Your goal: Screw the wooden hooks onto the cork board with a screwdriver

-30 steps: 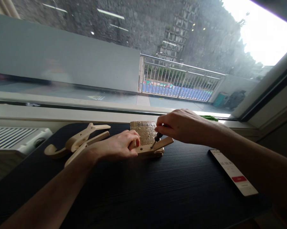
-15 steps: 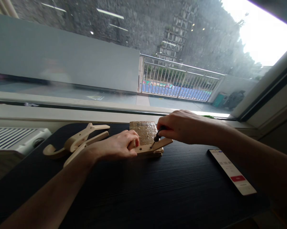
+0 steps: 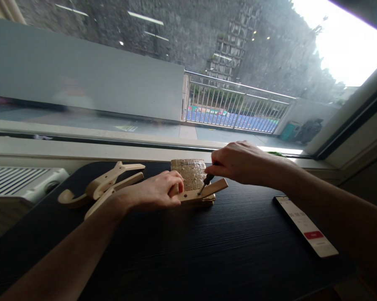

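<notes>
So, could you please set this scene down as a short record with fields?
Left hand: grips the wooden piece
Right hand: holds the screwdriver
Screwdriver tip: at the wooden piece; hole or screw there unclear
Beneath the piece: brown pad
Left side: other wooden parts
Right side: phone, screen lit
Surface: black table

A dark wood-grained table (image 3: 188, 251) carries wooden pieces (image 3: 108, 179), 1 cardboard pad (image 3: 190, 172) and 1 phone (image 3: 301, 220).
</notes>
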`<state>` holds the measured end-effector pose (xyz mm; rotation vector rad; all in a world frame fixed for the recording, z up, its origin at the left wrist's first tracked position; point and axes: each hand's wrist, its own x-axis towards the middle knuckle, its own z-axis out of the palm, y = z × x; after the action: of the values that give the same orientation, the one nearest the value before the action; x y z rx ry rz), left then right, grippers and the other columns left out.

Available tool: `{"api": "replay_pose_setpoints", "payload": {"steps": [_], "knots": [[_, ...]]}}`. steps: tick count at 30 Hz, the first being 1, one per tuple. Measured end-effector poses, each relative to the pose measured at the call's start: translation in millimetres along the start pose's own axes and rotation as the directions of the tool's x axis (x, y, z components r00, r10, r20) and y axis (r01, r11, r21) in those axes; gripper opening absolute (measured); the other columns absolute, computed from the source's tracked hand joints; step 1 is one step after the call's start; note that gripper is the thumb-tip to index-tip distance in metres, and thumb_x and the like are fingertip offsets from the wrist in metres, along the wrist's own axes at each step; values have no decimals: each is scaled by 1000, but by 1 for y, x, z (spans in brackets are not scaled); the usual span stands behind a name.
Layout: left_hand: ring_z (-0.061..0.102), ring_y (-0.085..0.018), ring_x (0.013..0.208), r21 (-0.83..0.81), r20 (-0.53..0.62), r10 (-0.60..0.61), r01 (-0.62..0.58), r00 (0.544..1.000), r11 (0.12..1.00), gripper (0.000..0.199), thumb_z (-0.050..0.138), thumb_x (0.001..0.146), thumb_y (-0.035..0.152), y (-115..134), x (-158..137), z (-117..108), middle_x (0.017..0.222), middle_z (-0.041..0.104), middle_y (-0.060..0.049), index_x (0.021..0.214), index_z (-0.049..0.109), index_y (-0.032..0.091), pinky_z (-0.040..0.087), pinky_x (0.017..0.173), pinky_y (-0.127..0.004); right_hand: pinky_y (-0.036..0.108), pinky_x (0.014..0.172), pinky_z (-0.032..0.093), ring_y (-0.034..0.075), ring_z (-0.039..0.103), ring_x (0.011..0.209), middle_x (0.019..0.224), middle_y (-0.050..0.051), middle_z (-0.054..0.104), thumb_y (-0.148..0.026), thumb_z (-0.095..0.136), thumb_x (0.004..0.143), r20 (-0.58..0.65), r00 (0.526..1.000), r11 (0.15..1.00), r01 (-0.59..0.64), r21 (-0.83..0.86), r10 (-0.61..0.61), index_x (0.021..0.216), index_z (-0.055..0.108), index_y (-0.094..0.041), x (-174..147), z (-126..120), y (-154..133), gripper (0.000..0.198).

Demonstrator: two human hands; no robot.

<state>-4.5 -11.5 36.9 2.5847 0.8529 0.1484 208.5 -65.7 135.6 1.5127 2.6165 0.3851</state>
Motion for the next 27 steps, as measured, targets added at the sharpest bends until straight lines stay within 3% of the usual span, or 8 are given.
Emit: {"api": "replay_pose_setpoints", "payload": {"steps": [5,9,20,27], "knots": [[49,-14,90,14,-8,-10,10,1000,1000,13,56,73,30,-4,2,3,100,52,2,82,59,22,36,79,-24,24,49,19,9,33,45,51,0,52,-53,35,86,-47,996,997,-76,25,77,59,59,-19,1,4,-2,50],[50,-14,89,-3,-5,-18,18,1000,1000,12,55,73,29,-4,3,4,103,52,2,82,59,23,37,76,-23,24,48,19,9,32,44,53,-1,54,-48,35,88,-80,991,993,-103,62,108,64,60,-19,0,9,-3,45],[50,-16,92,-7,-6,-31,31,1000,1000,15,53,74,31,-7,2,6,104,53,1,86,58,23,38,76,-24,22,51,24,8,46,55,69,-5,63,-36,47,83,-9,999,948,42,314,-42,89,64,-29,-15,1,4,18],[50,-16,93,0,-6,-26,26,1000,1000,15,56,72,32,-2,3,2,103,53,1,83,59,22,37,79,-25,22,57,29,10,51,63,81,-1,66,-23,47,81,-22,993,938,116,328,-115,101,63,-27,-12,3,10,25]]}}
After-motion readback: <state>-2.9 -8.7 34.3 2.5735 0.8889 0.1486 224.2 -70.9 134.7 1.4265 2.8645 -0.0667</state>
